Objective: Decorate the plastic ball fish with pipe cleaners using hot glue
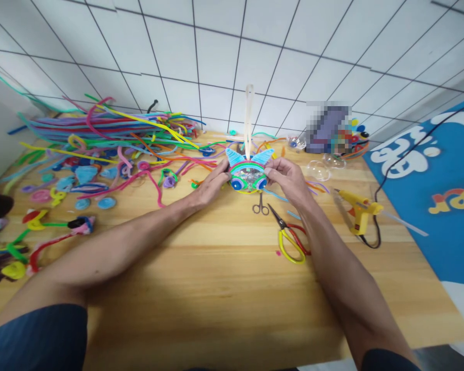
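At the far middle of the bench (pixel 216 288), one eared ornament (pixel 248 175) is held between two hands. Left grip: the left hand (pixel 213 184) has its fingers bent, the tips clamped on the ornament's left edge, just below the ear; opening narrow. Right grip: the right hand (pixel 287 175) has thumb and forefinger nearly together, pinching the right edge below the other ear. Whether the ornament's base touches the bench cannot be determined.

Counted on the ornament: two blue ears, two blue-centred eyes, one pale loop (pixel 249 116) standing upward from the top.

Nearer the wearer than the ornament: one small pair of scissors (pixel 260 206), just beside it, and one larger pair with one yellow and one red handle (pixel 292 247), blades apart from the ornament. Right of it, beyond the right hand: one yellow glue gun (pixel 360 210) and two clear round shells (pixel 317 170). Left of it: one large heap of coloured pipe cleaners (pixel 116 126), too tangled to count, and two flat blue discs (pixel 106 203).
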`<state>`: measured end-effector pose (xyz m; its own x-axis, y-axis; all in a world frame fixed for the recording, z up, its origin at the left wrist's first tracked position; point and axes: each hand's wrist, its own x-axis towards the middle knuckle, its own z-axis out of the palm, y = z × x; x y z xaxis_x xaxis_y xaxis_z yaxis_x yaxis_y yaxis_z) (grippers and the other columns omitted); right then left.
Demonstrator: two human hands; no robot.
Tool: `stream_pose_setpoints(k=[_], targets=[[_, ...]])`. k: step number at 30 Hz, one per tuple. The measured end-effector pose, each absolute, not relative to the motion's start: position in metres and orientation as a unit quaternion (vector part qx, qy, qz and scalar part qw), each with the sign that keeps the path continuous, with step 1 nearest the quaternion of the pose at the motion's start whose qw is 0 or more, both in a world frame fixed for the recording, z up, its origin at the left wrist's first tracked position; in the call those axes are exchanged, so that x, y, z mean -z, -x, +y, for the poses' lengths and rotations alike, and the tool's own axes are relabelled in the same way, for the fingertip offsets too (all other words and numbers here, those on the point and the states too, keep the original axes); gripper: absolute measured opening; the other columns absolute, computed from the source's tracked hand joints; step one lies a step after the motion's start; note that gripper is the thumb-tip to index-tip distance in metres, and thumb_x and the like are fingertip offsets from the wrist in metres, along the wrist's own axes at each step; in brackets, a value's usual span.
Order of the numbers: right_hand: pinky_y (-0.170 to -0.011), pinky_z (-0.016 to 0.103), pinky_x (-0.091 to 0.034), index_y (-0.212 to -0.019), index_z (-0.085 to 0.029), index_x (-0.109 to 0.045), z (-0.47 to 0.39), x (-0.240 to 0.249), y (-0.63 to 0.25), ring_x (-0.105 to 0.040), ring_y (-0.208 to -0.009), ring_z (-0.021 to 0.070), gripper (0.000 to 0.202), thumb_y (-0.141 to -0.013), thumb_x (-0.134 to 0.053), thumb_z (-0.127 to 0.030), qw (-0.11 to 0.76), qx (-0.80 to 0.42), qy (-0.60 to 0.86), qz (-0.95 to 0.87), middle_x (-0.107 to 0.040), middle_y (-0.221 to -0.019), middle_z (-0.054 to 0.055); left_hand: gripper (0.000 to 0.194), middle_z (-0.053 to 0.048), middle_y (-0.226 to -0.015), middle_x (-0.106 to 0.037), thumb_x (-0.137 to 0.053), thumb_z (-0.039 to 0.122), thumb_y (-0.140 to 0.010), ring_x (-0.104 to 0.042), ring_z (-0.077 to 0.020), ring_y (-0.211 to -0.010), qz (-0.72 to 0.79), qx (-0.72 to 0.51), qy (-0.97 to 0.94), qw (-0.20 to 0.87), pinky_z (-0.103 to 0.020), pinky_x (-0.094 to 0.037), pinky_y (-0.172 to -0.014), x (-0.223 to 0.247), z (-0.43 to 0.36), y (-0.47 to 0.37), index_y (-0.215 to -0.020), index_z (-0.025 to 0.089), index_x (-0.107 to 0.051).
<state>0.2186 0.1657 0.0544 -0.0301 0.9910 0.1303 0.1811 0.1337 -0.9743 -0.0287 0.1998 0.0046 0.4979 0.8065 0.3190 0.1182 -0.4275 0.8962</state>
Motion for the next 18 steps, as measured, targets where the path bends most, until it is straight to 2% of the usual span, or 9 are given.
stream_pose_setpoints(k=[5,9,12,15,18], targets=[[-0.06,0.026,-0.053,-0.081,-0.021,-0.068,0.166,-0.056,-0.218,-0.06,-0.062,0.0123,0.031,-0.072,-0.088,-0.044,0.483,-0.422,0.502,-0.58,-0.067,-0.071,-0.003,0.047,-0.008,-0.136,-0.066,-0.046,0.034,-0.093,-0.056,-0.0294,-0.127,0.293,-0.405,-0.723,0.477,-0.047,-0.044,-0.118,-0.002,0.198,0.029,-0.136,0.02,-0.059],[-0.062,0.027,-0.053,-0.082,-0.021,-0.069,0.165,-0.062,-0.222,-0.061,-0.066,0.0133,0.028,-0.072,-0.085,-0.04,0.482,-0.406,0.511,-0.584,-0.068,-0.074,-0.002,0.044,-0.008,-0.139,-0.063,-0.05,0.035,-0.094,-0.056,-0.0281,-0.128,0.273,-0.399,-0.722,0.495,-0.046,-0.044,-0.116,0.002,0.197,0.028,-0.136,0.022,-0.057],[-0.06,0.027,-0.049,-0.081,-0.021,-0.068,0.165,-0.065,-0.224,-0.059,-0.065,0.0126,0.023,-0.072,-0.082,-0.037,0.479,-0.393,0.519,-0.589,-0.068,-0.073,-0.002,0.039,-0.008,-0.131,-0.065,-0.054,0.036,-0.093,-0.059,-0.0289,-0.124,0.292,-0.38,-0.725,0.496,-0.046,-0.049,-0.11,0.005,0.196,0.027,-0.129,0.02,-0.059],[-0.058,0.027,-0.047,-0.081,-0.021,-0.068,0.165,-0.065,-0.223,-0.055,-0.061,0.0122,0.022,-0.073,-0.08,-0.038,0.472,-0.386,0.522,-0.596,-0.065,-0.07,-0.003,0.034,-0.008,-0.124,-0.067,-0.055,0.034,-0.091,-0.062,-0.0284,-0.119,0.31,-0.381,-0.729,0.476,-0.045,-0.052,-0.104,0.007,0.194,0.026,-0.122,0.021,-0.061],[-0.061,0.028,-0.047,-0.081,-0.021,-0.068,0.164,-0.064,-0.221,-0.057,-0.063,0.0126,0.023,-0.073,-0.079,-0.039,0.474,-0.377,0.521,-0.602,-0.066,-0.072,-0.003,0.035,-0.007,-0.122,-0.067,-0.058,0.033,-0.092,-0.062,-0.0257,-0.115,0.355,-0.463,-0.707,0.4,-0.042,-0.053,-0.101,0.002,0.189,0.027,-0.125,0.022,-0.059]])
